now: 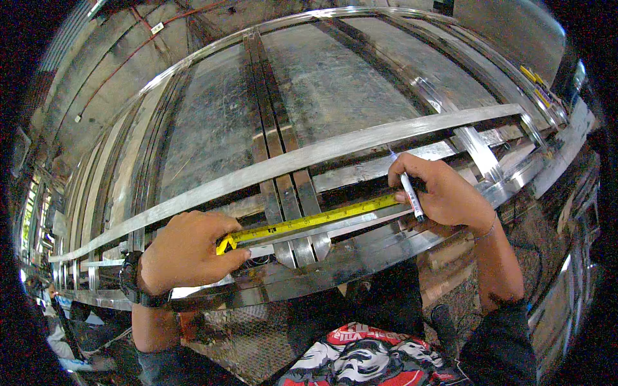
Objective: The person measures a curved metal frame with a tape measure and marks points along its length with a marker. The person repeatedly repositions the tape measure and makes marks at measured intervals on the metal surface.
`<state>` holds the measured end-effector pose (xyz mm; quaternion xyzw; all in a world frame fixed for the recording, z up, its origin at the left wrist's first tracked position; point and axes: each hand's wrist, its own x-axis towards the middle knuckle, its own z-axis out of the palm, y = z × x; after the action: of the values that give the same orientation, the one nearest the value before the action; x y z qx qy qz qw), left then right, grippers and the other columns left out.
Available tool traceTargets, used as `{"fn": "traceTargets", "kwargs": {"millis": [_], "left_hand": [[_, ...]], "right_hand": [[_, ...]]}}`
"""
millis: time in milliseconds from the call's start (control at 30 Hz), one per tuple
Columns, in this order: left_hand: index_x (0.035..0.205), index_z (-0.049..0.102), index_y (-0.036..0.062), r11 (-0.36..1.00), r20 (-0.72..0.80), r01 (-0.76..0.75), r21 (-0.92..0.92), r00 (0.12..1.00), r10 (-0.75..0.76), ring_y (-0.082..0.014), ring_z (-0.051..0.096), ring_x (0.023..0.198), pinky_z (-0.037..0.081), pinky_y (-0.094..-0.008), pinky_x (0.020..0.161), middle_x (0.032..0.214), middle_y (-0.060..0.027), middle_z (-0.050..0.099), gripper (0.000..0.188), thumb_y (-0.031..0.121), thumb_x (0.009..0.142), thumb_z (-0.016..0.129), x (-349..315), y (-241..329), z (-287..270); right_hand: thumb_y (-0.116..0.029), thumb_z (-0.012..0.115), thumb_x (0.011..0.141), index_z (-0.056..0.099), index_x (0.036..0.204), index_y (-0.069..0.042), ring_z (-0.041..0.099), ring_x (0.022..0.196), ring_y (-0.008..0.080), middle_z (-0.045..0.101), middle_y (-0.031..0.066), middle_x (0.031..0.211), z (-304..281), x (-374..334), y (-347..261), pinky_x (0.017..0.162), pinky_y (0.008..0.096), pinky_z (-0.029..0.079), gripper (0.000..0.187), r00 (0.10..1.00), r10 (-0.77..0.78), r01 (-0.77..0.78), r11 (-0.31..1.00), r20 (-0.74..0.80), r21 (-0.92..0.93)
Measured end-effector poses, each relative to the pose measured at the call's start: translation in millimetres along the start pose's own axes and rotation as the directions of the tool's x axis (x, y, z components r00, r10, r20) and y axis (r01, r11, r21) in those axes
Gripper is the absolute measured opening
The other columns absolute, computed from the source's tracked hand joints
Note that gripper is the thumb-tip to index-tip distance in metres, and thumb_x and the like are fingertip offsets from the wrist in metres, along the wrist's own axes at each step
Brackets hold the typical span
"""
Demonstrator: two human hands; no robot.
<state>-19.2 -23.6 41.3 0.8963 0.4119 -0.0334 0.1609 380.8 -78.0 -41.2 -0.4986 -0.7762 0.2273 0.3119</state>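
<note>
My left hand (183, 249), with a black watch (131, 275) at its wrist, is closed around a tape measure, whose yellow case (225, 244) shows only in part between thumb and fingers. Its yellow blade (315, 217) runs out to the right over the metal bars to my right hand (447, 193). That hand is closed on a white marker pen (411, 198), dark end down, and its fingers also meet the far end of the blade. Under the blade lies a narrow shiny metal strip (360, 225). A long flat silver bar (322, 153) lies just beyond the tape.
Crossing dark metal bars (257, 83) span grey panels (212, 116) on the large work surface. A bright metal rail (232, 299) forms the near edge. Short shiny profiles (479, 153) lie at the right. Below the edge is a mesh surface (251, 341).
</note>
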Motion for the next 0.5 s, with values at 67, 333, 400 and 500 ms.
{"fn": "traceTargets", "kwargs": {"millis": [67, 333, 400, 500], "left_hand": [[0.104, 0.076, 0.005, 0.999, -0.018, -0.05, 0.003, 0.999, 0.05, -0.0462, 0.07, 0.086, 0.055, -0.0525, 0.074, 0.092, -0.0223, 0.073, 0.038, 0.04, 0.089, 0.076, -0.3, -5.6, 2.4], [0.11, 0.06, 0.005, 0.999, -0.126, 0.003, -0.05, 0.992, -0.009, -0.0466, 0.068, 0.081, 0.051, -0.0508, 0.07, 0.083, -0.0218, 0.067, 0.039, 0.039, 0.095, 0.073, 9.8, -5.5, -2.5], [0.11, 0.06, 0.0049, 0.998, -0.162, 0.055, -0.039, 0.985, -0.06, -0.0477, 0.067, 0.081, 0.051, -0.052, 0.07, 0.083, -0.0221, 0.066, 0.036, 0.034, 0.094, 0.072, 11.6, -2.3, 0.4], [0.11, 0.059, 0.0046, 0.998, -0.266, 0.027, 0.06, 0.964, -0.01, -0.0495, 0.066, 0.082, 0.05, -0.0538, 0.07, 0.082, -0.0229, 0.066, 0.032, 0.027, 0.09, 0.07, 16.2, -4.7, 12.3]], "right_hand": [[-0.001, 0.072, 0.091, 0.06, 0.112, -0.007, 0.068, 0.086, 0.0309, 0.068, 0.0154, 0.092, -2.3, 0.0, -5.6, 0.079, 0.041, 0.054, 0.025, 0.996, 0.083, -0.083, 0.996, 0.026, 0.011], [0.004, 0.074, 0.09, 0.058, 0.106, -0.005, 0.057, 0.094, 0.0165, 0.059, 0.0052, 0.096, -4.9, -5.5, -4.3, 0.088, 0.0322, 0.048, 0.025, 0.985, 0.147, -0.136, 0.985, -0.094, 0.106], [0.004, 0.073, 0.091, 0.058, 0.107, -0.005, 0.056, 0.094, 0.0155, 0.058, 0.0045, 0.096, -3.3, -2.3, -7.0, 0.088, 0.0312, 0.047, 0.024, 0.984, 0.132, -0.124, 0.989, -0.117, 0.077], [0.003, 0.072, 0.092, 0.058, 0.108, -0.006, 0.058, 0.091, 0.0168, 0.06, 0.0058, 0.095, -1.5, -3.1, -2.7, 0.085, 0.0324, 0.049, 0.024, 0.983, 0.114, -0.107, 0.993, -0.144, 0.053]]}}
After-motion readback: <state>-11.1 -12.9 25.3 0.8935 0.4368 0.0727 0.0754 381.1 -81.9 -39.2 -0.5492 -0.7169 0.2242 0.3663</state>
